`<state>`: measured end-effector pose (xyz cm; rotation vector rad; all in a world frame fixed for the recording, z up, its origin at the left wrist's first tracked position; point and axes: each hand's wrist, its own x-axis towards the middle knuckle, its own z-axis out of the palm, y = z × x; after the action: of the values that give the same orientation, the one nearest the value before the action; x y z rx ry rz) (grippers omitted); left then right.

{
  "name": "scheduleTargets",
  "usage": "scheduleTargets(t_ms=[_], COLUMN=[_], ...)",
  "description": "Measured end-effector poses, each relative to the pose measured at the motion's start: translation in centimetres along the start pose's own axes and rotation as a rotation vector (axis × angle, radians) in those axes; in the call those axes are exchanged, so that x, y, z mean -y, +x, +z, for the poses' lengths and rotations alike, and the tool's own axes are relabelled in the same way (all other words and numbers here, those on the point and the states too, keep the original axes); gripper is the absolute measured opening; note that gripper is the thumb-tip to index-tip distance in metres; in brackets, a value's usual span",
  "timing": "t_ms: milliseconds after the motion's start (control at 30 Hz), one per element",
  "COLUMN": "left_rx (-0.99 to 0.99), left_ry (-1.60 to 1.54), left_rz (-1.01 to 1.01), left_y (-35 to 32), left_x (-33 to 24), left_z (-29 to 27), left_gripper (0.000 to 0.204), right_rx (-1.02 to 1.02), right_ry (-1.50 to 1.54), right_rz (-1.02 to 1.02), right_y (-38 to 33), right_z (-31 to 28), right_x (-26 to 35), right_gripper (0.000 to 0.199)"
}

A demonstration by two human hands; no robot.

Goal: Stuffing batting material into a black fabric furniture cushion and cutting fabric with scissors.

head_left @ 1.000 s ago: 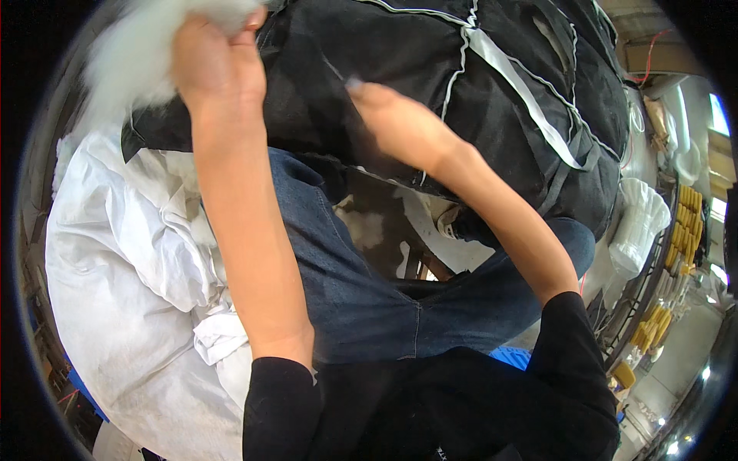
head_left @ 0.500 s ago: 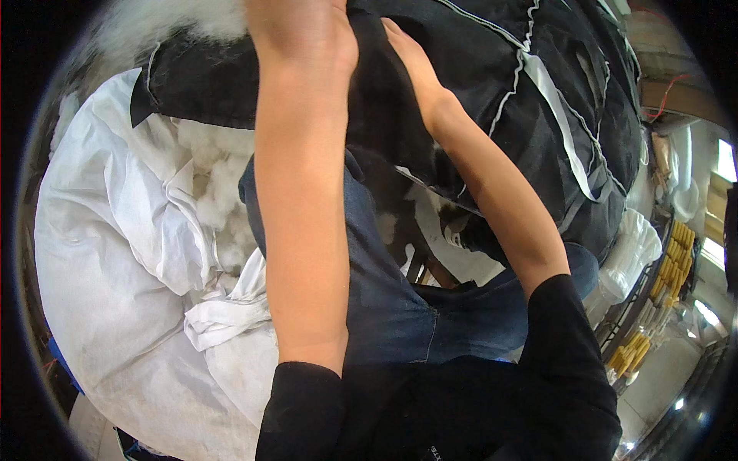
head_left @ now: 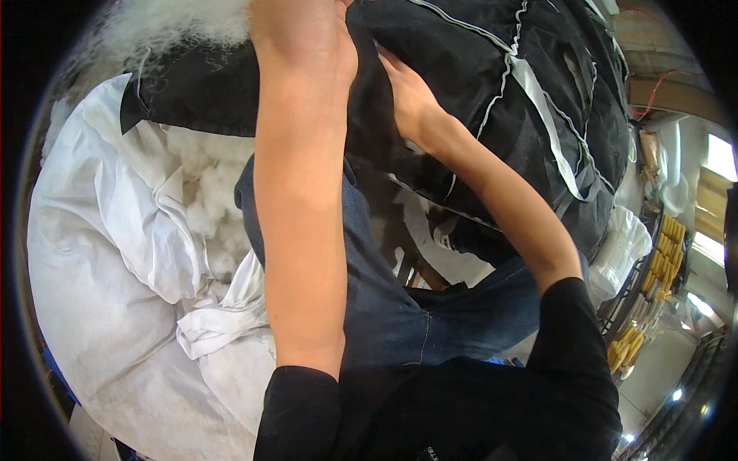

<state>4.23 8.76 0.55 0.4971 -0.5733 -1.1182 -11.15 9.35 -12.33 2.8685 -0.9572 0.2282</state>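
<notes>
A large black fabric cover [head_left: 461,46] with pale seam edging spreads over the far side of my lap. My right hand [head_left: 411,96] is at a fold of it, with the cloth partly between thumb and fingers; most of the fingers are hidden by the fabric. My left hand [head_left: 300,23] reaches over the cover at the top edge, its fingers out of view. Fluffy white fibre filling [head_left: 181,27] lies beside my left wrist on a black flap [head_left: 200,92]. More filling [head_left: 219,192] shows in the opening of a big white sack [head_left: 92,307] at my left.
A white strap [head_left: 550,115] lies loose on the cover. To the right, a clear plastic bag [head_left: 623,250] is beside a rack with yellow bundles [head_left: 665,257]. A shoe [head_left: 443,236] shows beneath the cover, between my denim-covered legs [head_left: 392,307].
My right hand has drawn down and nearer along the black cover, its wrist bending more. The left arm stays nearly in place. The whole view has shifted slightly.
</notes>
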Motion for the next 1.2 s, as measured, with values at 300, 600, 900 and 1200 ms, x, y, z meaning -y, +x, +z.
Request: scheduleTargets(t_ms=[300, 600, 900, 1200], left_rx=[0.288, 0.624, 0.798, 0.518], left_ry=[0.549, 1.147, 1.360, 1.033], left_rz=[0.141, 0.355, -0.109, -0.002], left_y=[-0.8, -6.0, -9.4, -1.3], left_x=[2.6, 5.4, 6.5, 7.7], left_z=[-0.3, 3.1, 5.8, 6.7], left_gripper=[0.022, 0.028, 0.031, 0.054], right_rx=[-0.207, -0.428, -0.261, -0.903], right_ry=[0.683, 1.392, 1.490, 2.024], right_rz=[0.166, 0.526, 0.866, 0.583], right_y=[-0.6, -10.9, -16.3, -22.2], right_z=[-1.8, -16.3, -16.9, -18.2], right_x=[-1.5, -0.2, 0.4, -6.7], right_gripper=[0.037, 0.086, 0.016, 0.010])
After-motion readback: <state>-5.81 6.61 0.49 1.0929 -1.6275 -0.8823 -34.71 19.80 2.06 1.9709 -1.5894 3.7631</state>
